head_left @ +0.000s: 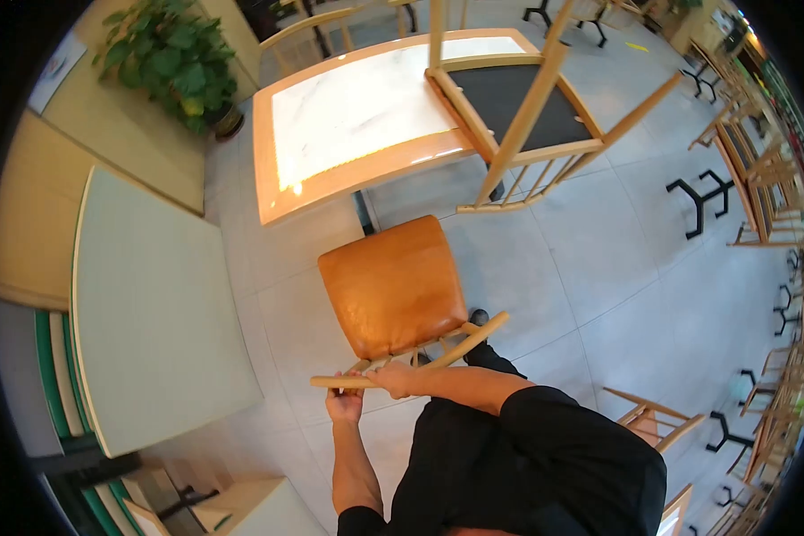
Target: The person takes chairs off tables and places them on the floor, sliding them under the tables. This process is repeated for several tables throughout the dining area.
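An upright chair with an orange-brown padded seat [397,281] stands on the floor in front of me, its wooden backrest on my side. My left hand [345,404] is closed around the left part of the curved wooden top rail [451,351]. Just to the right, my right hand [396,380] grips the same rail, with that arm reaching across my body. Some of the fingers are hidden behind the wood. Beyond the seat is a table with a white top and wooden border [366,112]. Another chair with a dark seat underside [523,103] rests upside down on its right end.
A pale-topped table [156,313] stands on the left beside green-striped seating [55,375]. A potted plant [174,62] is by the far left wall. Along the right are more chairs [759,183] and black table bases [701,201]. A wooden chair [654,420] is behind my right side.
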Demonstrator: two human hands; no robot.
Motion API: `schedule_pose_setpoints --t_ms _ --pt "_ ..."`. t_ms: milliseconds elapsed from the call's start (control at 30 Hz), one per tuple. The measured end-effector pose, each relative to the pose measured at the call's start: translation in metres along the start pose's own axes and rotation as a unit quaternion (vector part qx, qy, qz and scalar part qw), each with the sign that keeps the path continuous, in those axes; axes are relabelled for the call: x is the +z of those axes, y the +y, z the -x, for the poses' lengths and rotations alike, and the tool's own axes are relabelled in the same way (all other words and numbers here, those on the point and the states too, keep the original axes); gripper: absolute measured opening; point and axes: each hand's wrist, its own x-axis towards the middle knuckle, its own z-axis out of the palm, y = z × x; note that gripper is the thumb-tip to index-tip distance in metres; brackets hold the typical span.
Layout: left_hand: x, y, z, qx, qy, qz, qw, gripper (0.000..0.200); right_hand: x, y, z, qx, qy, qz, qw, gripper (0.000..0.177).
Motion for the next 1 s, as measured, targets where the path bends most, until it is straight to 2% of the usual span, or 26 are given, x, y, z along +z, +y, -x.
schedule_pose_setpoints --t_ms 67,167,233,300,367,400,433,467,533,600,667,700,733,767,800,833,933,967,1000 --pt "0.003 -0.001 0.008 0.003 0.033 0.026 0.999 0.031 -0.007 0.003 0.009 0.017 0.006 0.0 1.0 0.045" --pt "-0.014 -0.01 0.013 0.031 0.048 -0.025 0.998 0.039 -0.021 0.012 0.038 0.035 0.001 -0.069 0.997 0.05" --pt "-0.025 -0.016 0.022 0.047 0.074 -0.074 0.993 0.043 -0.033 0.038 0.06 0.032 0.121 -0.155 0.98 0.052" --pt "-0.032 -0.027 0.035 0.062 0.102 -0.145 0.982 0.044 -0.049 0.085 0.08 0.08 0.107 -0.233 0.963 0.05" --pt "-0.036 -0.04 0.049 0.089 0.122 -0.185 0.971 0.038 -0.054 0.136 0.123 0.085 0.335 -0.301 0.889 0.038" --pt "-0.034 -0.045 0.055 0.112 0.129 -0.197 0.965 0.032 -0.064 0.159 0.151 0.115 0.357 -0.419 0.827 0.034" --pt "-0.028 -0.05 0.059 0.178 0.129 -0.223 0.95 0.025 -0.072 0.182 0.183 0.139 0.372 -0.529 0.75 0.031" --pt "-0.019 -0.056 0.063 0.244 0.129 -0.246 0.929 0.018 -0.068 0.215 0.212 0.162 0.426 -0.532 0.713 0.028" --pt "0.053 -0.085 0.092 0.375 0.17 -0.296 0.862 0.011 -0.048 0.278 0.277 0.23 0.504 -0.552 0.623 0.022" --pt "0.101 -0.111 0.098 0.492 0.087 -0.393 0.772 0.012 -0.02 0.327 0.35 0.336 0.524 -0.587 0.518 0.015" --pt "0.18 -0.16 0.1 0.495 0.034 -0.384 0.779 0.012 0.038 0.369 0.423 0.473 0.486 -0.571 0.462 0.01" --pt "0.219 -0.189 0.096 0.477 -0.026 -0.422 0.77 0.014 0.058 0.372 0.461 0.49 0.503 -0.571 0.426 0.006" --pt "0.256 -0.219 0.094 0.455 -0.083 -0.458 0.759 0.017 0.119 0.403 0.491 0.528 0.488 -0.453 0.528 0.006" --pt "0.287 -0.248 0.087 0.431 -0.152 -0.485 0.746 0.02 0.145 0.404 0.528 0.518 0.478 -0.52 0.483 0.01" --pt "0.316 -0.28 0.081 0.396 -0.172 -0.494 0.754 0.024 0.154 0.394 0.558 0.557 0.468 -0.57 0.383 0.011" --pt "0.341 -0.305 0.07 0.376 -0.203 -0.542 0.724 0.03 0.175 0.393 0.582 0.557 0.47 -0.568 0.383 0.011" --pt "0.42 -0.387 0.058 0.332 -0.316 -0.553 0.696 0.043 0.253 0.388 0.641 0.447 0.521 -0.677 0.266 0.017" --pt "0.442 -0.408 0.048 0.314 -0.338 -0.564 0.684 0.049 0.264 0.381 0.645 0.446 0.522 -0.676 0.266 0.017" --pt "0.464 -0.428 0.039 0.319 -0.353 -0.581 0.66 0.055 0.274 0.373 0.653 0.387 0.536 -0.72 0.212 0.015"
